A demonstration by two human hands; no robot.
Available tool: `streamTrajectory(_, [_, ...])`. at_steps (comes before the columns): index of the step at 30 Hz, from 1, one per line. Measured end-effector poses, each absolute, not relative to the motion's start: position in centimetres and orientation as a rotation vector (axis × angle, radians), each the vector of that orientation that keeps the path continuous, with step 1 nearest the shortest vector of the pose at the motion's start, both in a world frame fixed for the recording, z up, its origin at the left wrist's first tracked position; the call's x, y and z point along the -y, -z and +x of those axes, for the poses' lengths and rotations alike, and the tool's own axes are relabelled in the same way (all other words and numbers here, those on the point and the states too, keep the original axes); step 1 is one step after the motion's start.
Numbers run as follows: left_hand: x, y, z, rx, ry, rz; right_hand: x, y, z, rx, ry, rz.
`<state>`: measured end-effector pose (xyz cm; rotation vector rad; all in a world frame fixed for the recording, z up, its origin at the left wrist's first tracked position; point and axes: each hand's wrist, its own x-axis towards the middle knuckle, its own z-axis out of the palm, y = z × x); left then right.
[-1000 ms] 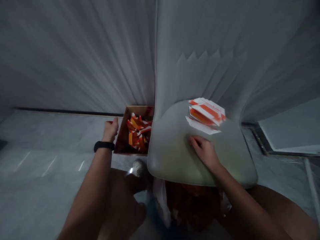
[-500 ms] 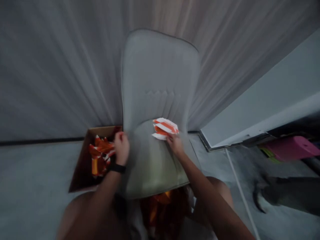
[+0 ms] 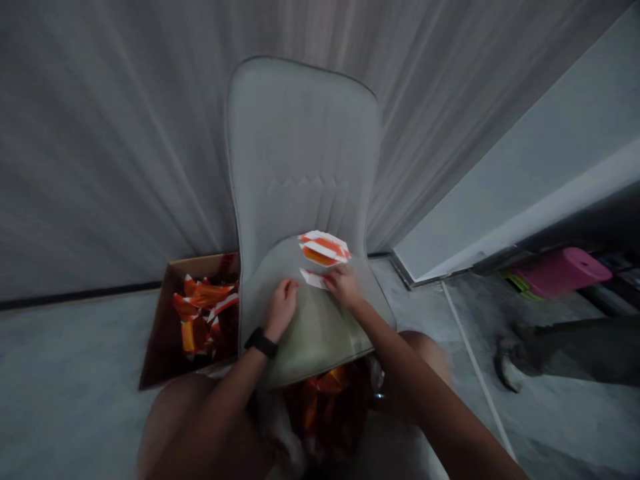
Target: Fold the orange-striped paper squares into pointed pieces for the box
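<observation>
Right grip (image 3: 344, 287) is pinching a white-and-orange paper (image 3: 313, 279) on the gray chair (image 3: 300, 147); curled left grip (image 3: 281, 308) is resting at eight o'clock.

Two hands (image 3: 313, 297) are over one chair (image 3: 300, 147), which carries one stack of packets (image 3: 324, 248) and one loose packet (image 3: 313, 279). To the left stands one cardboard box (image 3: 163, 333), its packets (image 3: 203, 313) too jumbled to count.
</observation>
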<state>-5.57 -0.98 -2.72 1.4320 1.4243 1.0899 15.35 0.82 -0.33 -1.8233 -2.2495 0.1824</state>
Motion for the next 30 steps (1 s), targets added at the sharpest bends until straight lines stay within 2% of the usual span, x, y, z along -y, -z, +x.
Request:
streamTrajectory(6, [1.0,3.1,-5.4,-1.415,-0.957,1.559,1.2,1.5,15.2,2.194,-0.311,-1.793])
streamTrajectory(11, [0.6,3.6,-5.4,-1.428,-0.992,1.656,0.0,1.7,15.3,2.099,-0.273,-1.94])
streamTrajectory(15, [0.5,4.2,-5.3,-1.469,-1.018,1.657,-0.4,1.1,14.9,2.111,-0.394,-1.926])
streamTrajectory(19, [0.3,4.1,-5.4,-1.466,-1.092,1.621,1.3,0.2,14.4,2.098,-0.62,-1.777])
streamTrajectory(25, [0.6,2.1,-5.4,-0.981,-1.054,1.356,6.2,-1.4,14.8,1.756,-1.084,-1.498])
streamTrajectory(30, [1.8,1.3,-4.4,-0.875,-0.982,1.258,9.0,-2.4,15.1,1.612,-1.285,-1.439])
